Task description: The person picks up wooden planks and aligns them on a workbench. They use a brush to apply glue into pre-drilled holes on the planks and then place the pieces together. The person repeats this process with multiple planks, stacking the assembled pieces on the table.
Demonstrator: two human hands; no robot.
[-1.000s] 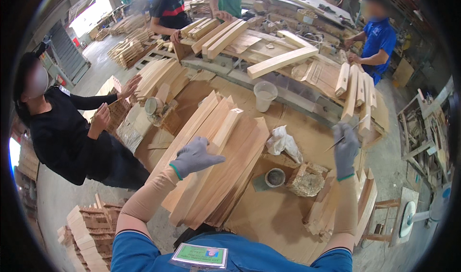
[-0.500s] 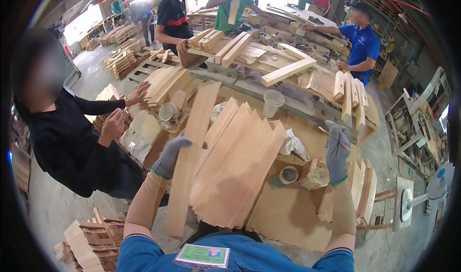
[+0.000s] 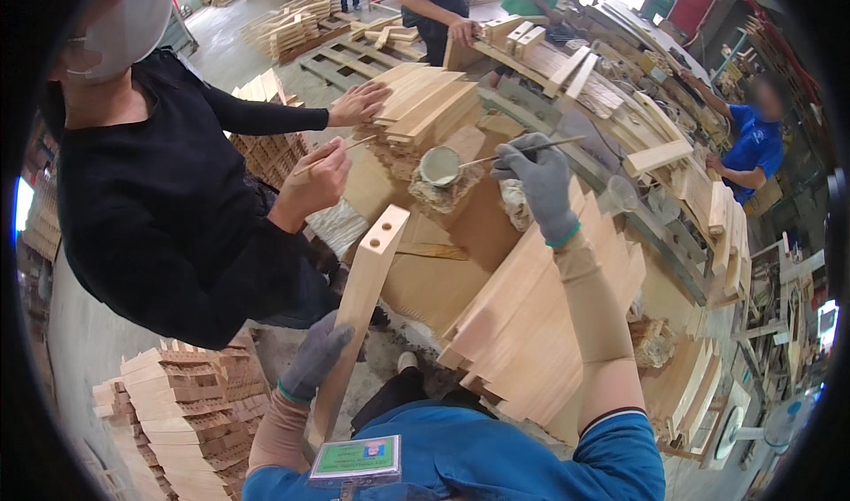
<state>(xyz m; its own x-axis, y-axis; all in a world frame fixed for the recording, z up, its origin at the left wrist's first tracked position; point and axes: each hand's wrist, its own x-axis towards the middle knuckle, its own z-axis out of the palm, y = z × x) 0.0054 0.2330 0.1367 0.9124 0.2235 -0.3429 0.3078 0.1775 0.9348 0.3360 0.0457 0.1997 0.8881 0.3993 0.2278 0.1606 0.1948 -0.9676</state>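
Observation:
My left hand [image 3: 319, 357], in a grey glove, is closed around a pale wooden bar [image 3: 357, 302]. The bar stands tilted, its upper end showing two round holes. In my right hand [image 3: 542, 187], also gloved, a thin stick [image 3: 479, 159] is pinched. Its far tip reaches the rim of a small cup [image 3: 440, 166] of greyish paste; whether it dips in, I cannot tell. Beneath my right forearm lies a row of similar wooden bars [image 3: 540, 302] side by side on the cardboard-covered table [image 3: 425, 289].
To the left, a person in black [image 3: 168, 209] holds another thin stick [image 3: 359, 142], one hand on stacked bars [image 3: 429, 103]. A tall wood stack [image 3: 190, 404] stands at lower left. Across, more people work by a bench [image 3: 611, 103] with bars; a fan [image 3: 784, 426] is at lower right.
The view has swung left. My right hand has moved from the right side over to the cup with the stick. The bar has shifted left, away from the row, its holed end now showing.

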